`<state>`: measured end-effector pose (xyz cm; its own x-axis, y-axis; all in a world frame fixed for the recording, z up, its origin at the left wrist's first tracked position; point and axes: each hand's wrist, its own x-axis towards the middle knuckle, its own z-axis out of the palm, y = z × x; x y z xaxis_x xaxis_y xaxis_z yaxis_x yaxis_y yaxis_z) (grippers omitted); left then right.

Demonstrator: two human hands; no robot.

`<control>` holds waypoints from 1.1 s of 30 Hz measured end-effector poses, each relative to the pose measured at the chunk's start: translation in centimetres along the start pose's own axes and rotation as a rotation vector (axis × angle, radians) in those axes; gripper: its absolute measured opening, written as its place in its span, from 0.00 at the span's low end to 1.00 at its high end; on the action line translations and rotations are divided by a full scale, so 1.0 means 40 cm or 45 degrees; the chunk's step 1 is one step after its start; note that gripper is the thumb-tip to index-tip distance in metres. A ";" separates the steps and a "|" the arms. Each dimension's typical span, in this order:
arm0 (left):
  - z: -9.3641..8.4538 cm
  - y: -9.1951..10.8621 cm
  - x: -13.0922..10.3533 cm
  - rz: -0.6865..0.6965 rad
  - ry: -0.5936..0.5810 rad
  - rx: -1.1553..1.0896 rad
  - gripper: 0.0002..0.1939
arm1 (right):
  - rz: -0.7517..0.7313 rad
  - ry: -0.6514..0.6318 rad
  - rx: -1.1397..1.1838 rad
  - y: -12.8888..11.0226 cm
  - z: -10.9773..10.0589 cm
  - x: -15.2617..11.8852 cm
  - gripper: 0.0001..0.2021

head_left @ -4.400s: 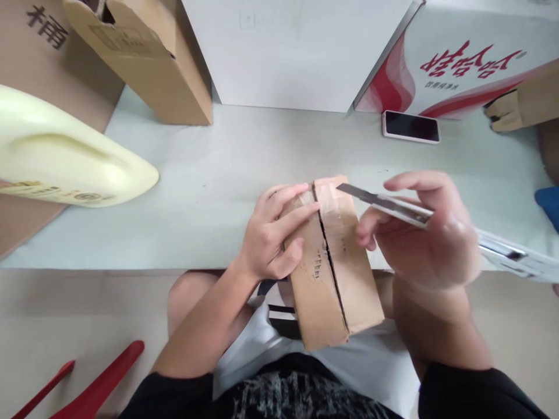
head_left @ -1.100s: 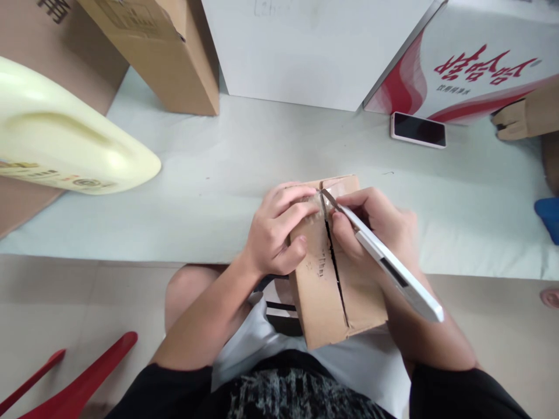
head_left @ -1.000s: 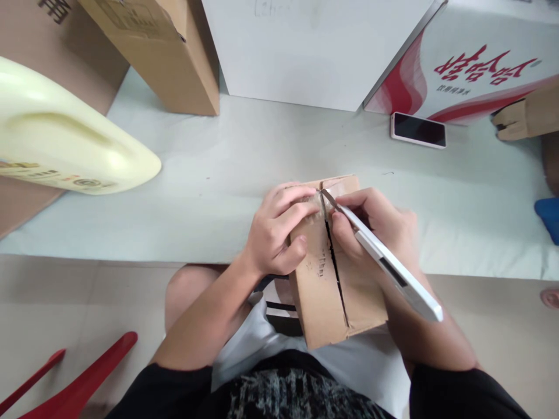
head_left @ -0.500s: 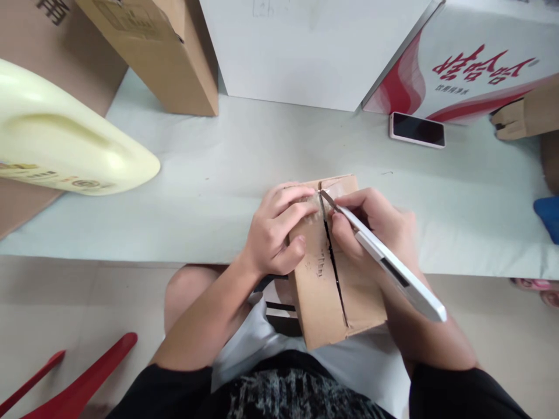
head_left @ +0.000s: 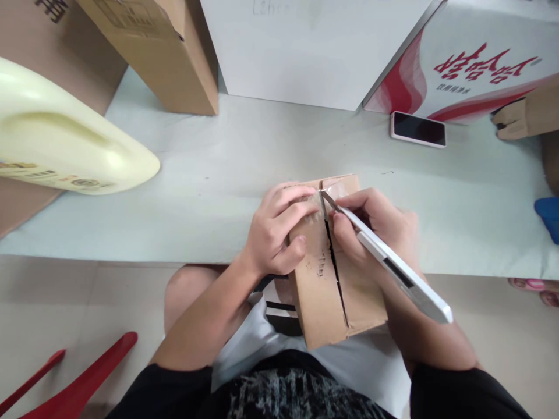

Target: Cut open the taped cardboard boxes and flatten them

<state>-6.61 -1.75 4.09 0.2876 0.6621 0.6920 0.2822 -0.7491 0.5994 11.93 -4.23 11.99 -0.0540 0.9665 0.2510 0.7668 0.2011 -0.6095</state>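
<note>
A small cardboard box (head_left: pixel 317 291) lies tilted at the table's front edge, partly over my lap. Down its top runs a dark slit, with clear tape near the far end. My left hand (head_left: pixel 279 227) grips the box's left side, its fingertips pressed on the top close to the tape. In my right hand (head_left: pixel 379 230) is a white utility knife (head_left: pixel 395 270). Its blade is out and the tip touches the far end of the slit. The handle slants back toward my right forearm.
A pale yellow bottle (head_left: pixel 74 134) juts in from the left. Along the back stand a tall carton (head_left: pixel 187 70), a white box (head_left: pixel 288 58) and a red-and-white carton (head_left: pixel 476 64). A phone (head_left: pixel 418 129) lies at right. Red legs (head_left: pixel 87 384) show at lower left.
The knife's handle end has shifted very slightly to the right, while its tip stays at the far end of the slit. My left hand and the box look the same.
</note>
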 end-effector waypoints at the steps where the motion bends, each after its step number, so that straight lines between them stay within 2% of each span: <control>1: 0.000 0.000 0.001 0.003 0.001 0.001 0.19 | -0.001 0.002 0.005 0.000 0.000 0.000 0.04; 9: -0.002 -0.001 0.001 0.021 -0.011 0.014 0.18 | -0.029 0.009 0.069 0.002 0.000 -0.002 0.03; 15: -0.003 -0.001 -0.001 0.007 -0.016 0.029 0.18 | -0.041 -0.048 0.131 -0.002 -0.012 -0.006 0.02; 23: -0.002 0.001 0.000 0.022 -0.006 0.010 0.17 | -0.158 -0.058 0.235 0.017 -0.012 -0.015 0.05; 28: -0.002 -0.001 -0.002 0.024 -0.006 0.018 0.18 | -0.180 -0.076 0.263 0.009 -0.013 -0.014 0.05; 33: -0.002 -0.003 -0.003 0.023 -0.006 0.029 0.17 | -0.146 -0.137 0.423 0.024 -0.045 -0.020 0.06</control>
<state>-6.74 -1.74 3.99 0.2971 0.6484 0.7009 0.2973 -0.7604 0.5774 13.86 -5.10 12.54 -0.2080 0.9424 0.2618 0.5035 0.3326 -0.7974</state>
